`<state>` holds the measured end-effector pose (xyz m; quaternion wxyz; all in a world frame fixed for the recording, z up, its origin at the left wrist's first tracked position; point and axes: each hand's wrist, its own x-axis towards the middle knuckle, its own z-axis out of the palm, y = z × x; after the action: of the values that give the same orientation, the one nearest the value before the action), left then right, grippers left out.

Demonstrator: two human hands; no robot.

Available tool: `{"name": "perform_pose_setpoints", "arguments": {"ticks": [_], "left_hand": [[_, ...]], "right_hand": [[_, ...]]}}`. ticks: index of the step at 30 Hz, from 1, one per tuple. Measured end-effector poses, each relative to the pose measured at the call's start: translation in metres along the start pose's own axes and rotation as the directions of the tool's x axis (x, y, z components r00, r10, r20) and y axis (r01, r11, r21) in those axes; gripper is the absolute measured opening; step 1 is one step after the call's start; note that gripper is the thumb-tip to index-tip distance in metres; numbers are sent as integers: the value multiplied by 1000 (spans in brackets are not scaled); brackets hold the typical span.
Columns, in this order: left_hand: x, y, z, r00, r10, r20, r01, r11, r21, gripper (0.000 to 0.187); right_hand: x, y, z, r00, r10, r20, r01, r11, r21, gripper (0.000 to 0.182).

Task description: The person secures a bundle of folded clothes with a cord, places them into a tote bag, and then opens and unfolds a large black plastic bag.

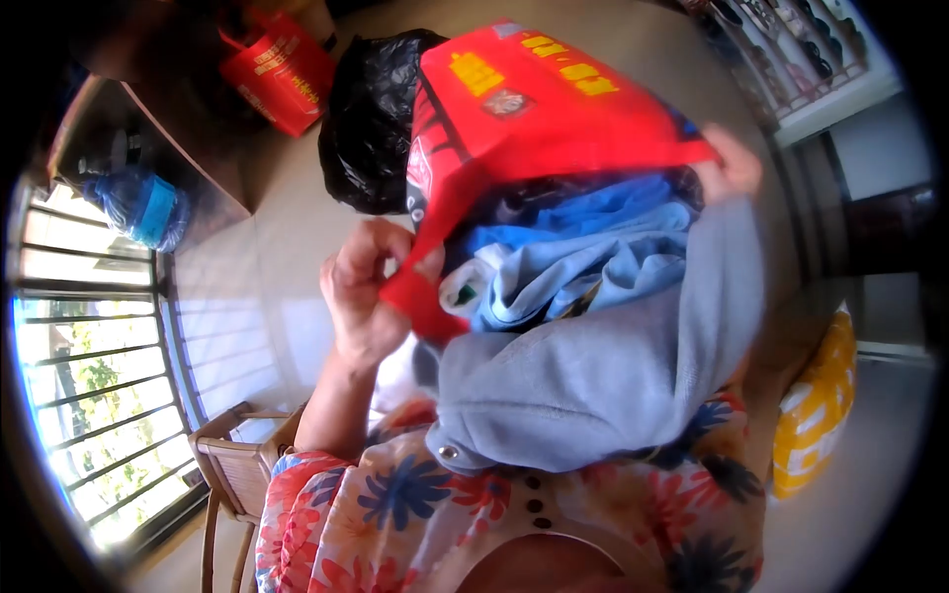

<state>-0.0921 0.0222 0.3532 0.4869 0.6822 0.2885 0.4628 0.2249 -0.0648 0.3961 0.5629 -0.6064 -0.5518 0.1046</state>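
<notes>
A red bag [554,109] with yellow lettering is held up in front of me, its mouth facing my body. Folded blue clothes [593,247] fill the mouth. A grey fleece garment [573,385] hangs out over the near side, against my floral top. My left hand [371,287] is closed, pinching the left edge of the bag's rim. On the far right side, my right hand [730,166] grips the other edge of the rim; its fingers are partly blurred and hidden. Deeper contents of the bag are out of sight.
Behind the bag lies a black plastic bag [371,119]. Another red bag [280,74] stands at the upper left, near a large blue water bottle [146,206]. A wooden chair [232,460] is at lower left, a yellow-and-white cushion [816,410] at right, and a shoe rack [791,54] at upper right.
</notes>
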Motion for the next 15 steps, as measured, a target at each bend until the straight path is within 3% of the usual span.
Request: {"name": "perform_pose_setpoints", "arguments": {"ticks": [3, 5, 6, 8, 9, 11, 13, 15], "left_hand": [[-13, 21, -7, 962, 146, 230, -131, 988, -80, 20], [-21, 24, -18, 907, 151, 394, -148, 988, -38, 19], [-22, 25, -18, 912, 112, 396, -121, 993, -2, 19], [-24, 26, -19, 910, 32, 414, -67, 995, 69, 20], [-24, 24, -19, 904, 5, 427, -23, 999, 36, 20], [-28, 15, -20, 912, -38, 408, 56, 998, -32, 19], [-32, 12, -19, 912, -68, 405, 104, 992, -68, 16], [-44, 2, -22, 912, -135, 387, 123, 991, 57, 13]], "right_hand": [[-16, 6, -35, 991, 105, -77, -102, 994, 39, 2], [-28, -6, -53, 986, -135, 98, 147, 981, -126, 4], [-36, -7, -60, 980, -131, 151, 163, 961, -224, 7], [-51, 8, -58, 982, -158, 101, 172, 973, -153, 4], [-59, 11, -45, 999, 11, -43, -21, 969, -244, 5], [-76, 26, -39, 966, 199, -163, -239, 931, -276, 6], [-93, 43, -42, 939, 315, -135, -340, 902, -265, 6], [-110, 61, -52, 902, 422, -89, -430, 867, -251, 7]]}}
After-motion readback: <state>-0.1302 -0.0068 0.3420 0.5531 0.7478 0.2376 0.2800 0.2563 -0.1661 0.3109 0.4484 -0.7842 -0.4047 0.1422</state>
